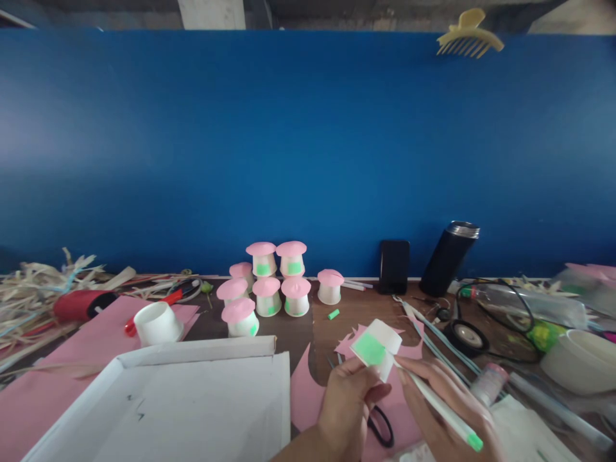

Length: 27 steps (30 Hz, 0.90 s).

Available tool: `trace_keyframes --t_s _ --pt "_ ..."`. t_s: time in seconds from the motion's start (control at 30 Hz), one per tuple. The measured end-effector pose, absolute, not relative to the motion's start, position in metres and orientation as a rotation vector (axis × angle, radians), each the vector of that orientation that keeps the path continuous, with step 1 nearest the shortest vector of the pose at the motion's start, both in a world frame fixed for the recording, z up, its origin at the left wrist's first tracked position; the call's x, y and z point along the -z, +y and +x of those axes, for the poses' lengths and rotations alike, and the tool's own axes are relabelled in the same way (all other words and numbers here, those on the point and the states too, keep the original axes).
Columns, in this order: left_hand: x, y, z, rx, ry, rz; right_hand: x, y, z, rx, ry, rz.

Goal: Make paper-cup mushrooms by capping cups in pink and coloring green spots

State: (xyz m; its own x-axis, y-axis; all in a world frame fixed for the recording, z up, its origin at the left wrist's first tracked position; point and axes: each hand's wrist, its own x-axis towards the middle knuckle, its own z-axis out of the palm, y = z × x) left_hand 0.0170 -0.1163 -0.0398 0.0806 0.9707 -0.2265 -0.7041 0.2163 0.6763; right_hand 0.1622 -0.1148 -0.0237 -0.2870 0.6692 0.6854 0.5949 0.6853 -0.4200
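My left hand (347, 401) is closed around a small white paper cup (380, 348) that has a green square patch on its side, held tilted above pink paper scraps (409, 350). My right hand (445, 404) grips a thin white pen with a green end (445, 410), its tip touching the cup's side. Black scissors (382, 430) lie under my hands. Beyond, several white cups with pink caps (267, 282) stand grouped like mushrooms, some stacked.
A white cardboard tray (192, 398) lies at front left, with an upturned white cup (158, 323) and pink sheet (58, 366) behind it. A phone (393, 266), dark flask (448, 256), cables, a plastic bottle (524, 305) and a white bowl (580, 359) crowd the right. Straw litters the left.
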Motion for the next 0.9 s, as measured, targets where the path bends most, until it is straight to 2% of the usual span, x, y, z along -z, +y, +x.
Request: trace_keyframes --t_s 0.9 --pt "0.0417 -0.1148 0.0173 -1.326 0.735 0.431 0.0201 -0.1192 0.1577 -0.139 -1.922 -1.025"
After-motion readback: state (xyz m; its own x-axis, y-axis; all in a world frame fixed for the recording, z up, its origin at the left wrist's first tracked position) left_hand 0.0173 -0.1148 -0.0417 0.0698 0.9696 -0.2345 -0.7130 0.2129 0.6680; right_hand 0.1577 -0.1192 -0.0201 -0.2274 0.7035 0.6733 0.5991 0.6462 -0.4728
